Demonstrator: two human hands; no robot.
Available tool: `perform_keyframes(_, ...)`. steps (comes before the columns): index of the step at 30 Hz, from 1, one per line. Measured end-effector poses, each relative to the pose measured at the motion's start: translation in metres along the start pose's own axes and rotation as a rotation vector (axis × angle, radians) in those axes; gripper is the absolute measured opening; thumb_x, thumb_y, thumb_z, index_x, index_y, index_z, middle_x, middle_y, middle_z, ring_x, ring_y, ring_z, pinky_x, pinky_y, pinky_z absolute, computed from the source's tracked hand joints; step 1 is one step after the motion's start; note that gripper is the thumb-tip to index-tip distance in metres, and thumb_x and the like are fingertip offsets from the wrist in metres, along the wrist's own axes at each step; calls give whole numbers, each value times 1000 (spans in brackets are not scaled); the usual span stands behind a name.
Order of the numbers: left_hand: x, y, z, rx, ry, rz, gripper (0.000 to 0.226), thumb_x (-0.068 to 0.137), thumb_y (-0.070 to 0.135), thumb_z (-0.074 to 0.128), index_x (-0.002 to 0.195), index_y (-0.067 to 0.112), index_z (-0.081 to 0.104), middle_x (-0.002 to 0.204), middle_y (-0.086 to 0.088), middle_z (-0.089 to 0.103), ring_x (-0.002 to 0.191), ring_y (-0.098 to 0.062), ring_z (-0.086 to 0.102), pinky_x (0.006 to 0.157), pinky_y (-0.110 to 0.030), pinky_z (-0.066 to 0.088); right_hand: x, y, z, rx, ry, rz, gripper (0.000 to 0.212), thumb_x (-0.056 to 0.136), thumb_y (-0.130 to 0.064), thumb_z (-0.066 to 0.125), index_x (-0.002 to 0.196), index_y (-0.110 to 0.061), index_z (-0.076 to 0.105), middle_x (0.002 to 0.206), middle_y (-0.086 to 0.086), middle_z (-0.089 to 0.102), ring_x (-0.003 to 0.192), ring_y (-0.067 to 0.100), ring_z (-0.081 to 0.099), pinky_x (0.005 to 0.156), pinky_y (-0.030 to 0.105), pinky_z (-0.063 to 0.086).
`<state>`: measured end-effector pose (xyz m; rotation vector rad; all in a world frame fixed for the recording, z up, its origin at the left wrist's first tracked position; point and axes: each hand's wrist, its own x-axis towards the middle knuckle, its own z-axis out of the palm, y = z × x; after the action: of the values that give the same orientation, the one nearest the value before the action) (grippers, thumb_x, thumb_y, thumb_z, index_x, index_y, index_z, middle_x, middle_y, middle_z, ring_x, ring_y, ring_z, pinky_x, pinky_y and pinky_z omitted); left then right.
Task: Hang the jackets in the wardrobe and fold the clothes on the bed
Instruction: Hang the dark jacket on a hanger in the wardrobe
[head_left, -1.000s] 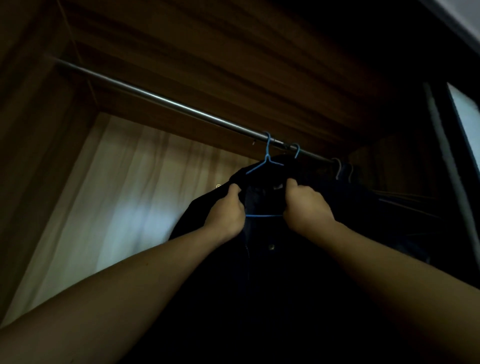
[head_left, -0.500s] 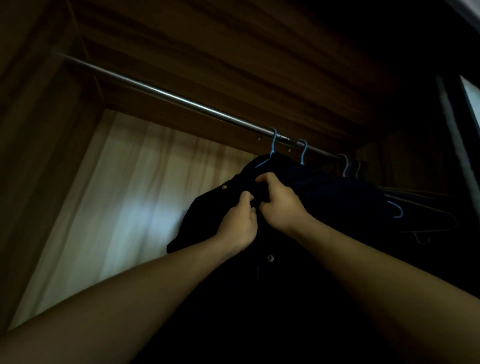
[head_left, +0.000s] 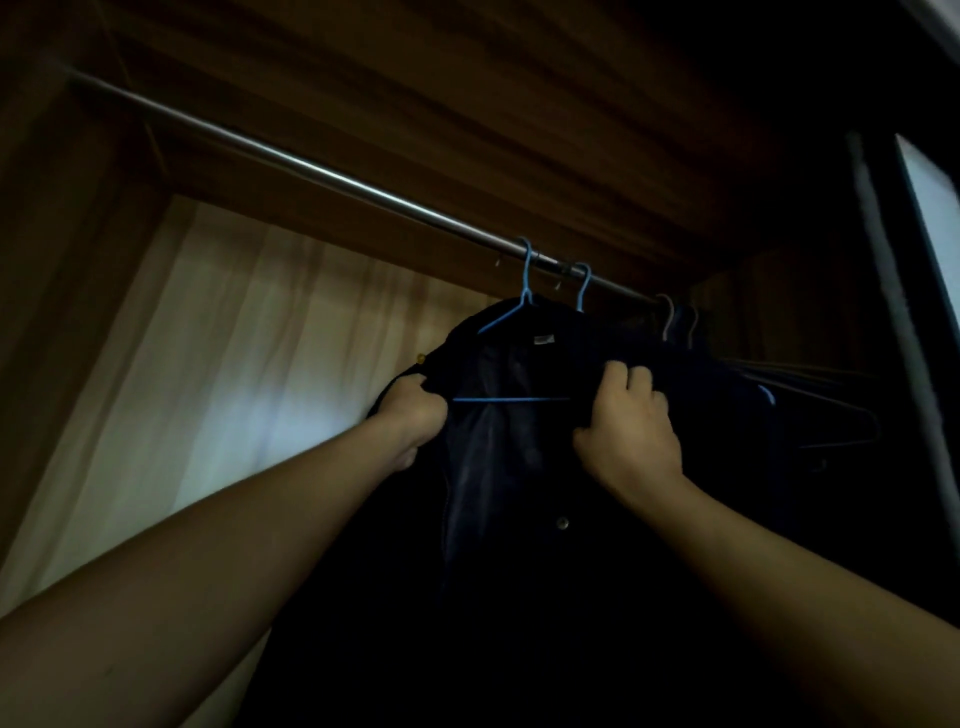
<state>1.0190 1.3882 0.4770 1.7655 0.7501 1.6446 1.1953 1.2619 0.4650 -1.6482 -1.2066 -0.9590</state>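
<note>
Hanging on a blue hanger (head_left: 511, 399) from the rod (head_left: 311, 169), the jacket (head_left: 519, 467) is inside the wardrobe. I see my left hand (head_left: 415, 415) and right hand (head_left: 628, 436) each closed tight on its front edges.

From my remote seat I see only two forearms and two hands rising from the bottom corners of the head view, and both arms are bare along their whole visible length, with no sleeve reaching the frame. The left hand (head_left: 415, 415) shows its back and knuckles, the right hand (head_left: 631, 431) its back, thumb and several fingers, and I can make out no glove, ring, watch or band on either. The dim light hides finer detail such as the nails.
</note>
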Motion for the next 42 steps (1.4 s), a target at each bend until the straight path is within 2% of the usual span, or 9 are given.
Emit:
perform_keyframes(5, 7, 11, 2, -47, 9, 32, 29, 93, 4, 49, 114, 21, 61, 105, -6, 68, 94, -26, 67, 85, -41, 60, 19, 1, -1, 297, 43, 77, 26, 84, 1, 53, 108, -9, 52, 110, 15, 60, 100, 37, 59, 82, 39, 48)
perform_keyframes(11, 27, 15, 18, -69, 19, 60, 62, 75, 10, 47, 135, 21, 54, 126, -9, 64, 108, -29, 64, 98, -46, 55, 41, -5, 9, 564, -18, 189, 28, 84, 5, 48, 106, -6, 61, 106, 15, 66, 102, 35, 63, 88, 39, 52)
perform_keyframes(17, -9, 38, 63, -54, -177, 171, 66, 93, 4, 47, 155, 24, 35, 141, -2, 53, 123, -23, 56, 107, -40, 48, 45, -31, 26, 733, -95, 66, 30, 84, 4, 50, 106, -7, 65, 100, 11, 70, 94, 29, 67, 87, 45, 58)
perform_keyframes(21, -17, 17, 55, 71, -231, 213, 60, 99, 6, 44, 155, 24, 32, 131, 11, 49, 118, -11, 51, 101, -27, 42, 33, -14, 29, 509, -265, -24, 18, 88, 1, 49, 103, -7, 53, 93, 6, 60, 85, 23, 61, 68, 31, 49)
perform_keyframes(23, -22, 9, 53, 112, -210, 242, 59, 98, 9, 45, 153, 27, 33, 137, 7, 53, 120, -14, 54, 106, -32, 45, 23, -14, 34, 413, -346, -46, 18, 90, -4, 49, 106, -10, 46, 94, 5, 55, 82, 18, 56, 64, 30, 46)
perform_keyframes(26, -25, 3, 47, 180, -174, 298, 48, 97, 6, 44, 142, 23, 42, 128, -1, 61, 114, -17, 59, 104, -37, 48, 20, -26, 38, 516, -394, -68, 27, 89, -5, 50, 115, -11, 47, 105, 5, 58, 89, 18, 57, 74, 32, 46)
perform_keyframes(30, -36, -6, 38, 254, -202, 337, 47, 98, 2, 42, 141, 21, 40, 123, 3, 57, 109, -12, 56, 91, -21, 40, 38, -42, 37, 684, -375, -45, 33, 86, -5, 49, 118, -13, 53, 112, 6, 62, 100, 23, 60, 88, 35, 50)
perform_keyframes(36, -42, -12, 30, 155, -271, 264, 52, 100, 6, 41, 146, 30, 34, 130, 5, 56, 116, -10, 55, 99, -23, 46, 58, -54, 43, 893, -283, 3, 33, 85, 2, 49, 112, -16, 56, 106, 7, 64, 101, 26, 63, 96, 47, 53)
perform_keyframes(42, -37, -19, 16, 110, -240, 219, 53, 96, 25, 52, 146, 32, 38, 128, 3, 62, 112, -11, 61, 95, -28, 51, 28, -37, 41, 599, -496, -170, 46, 98, -48, 55, 131, -16, 47, 122, 2, 61, 107, 19, 60, 89, 32, 49)
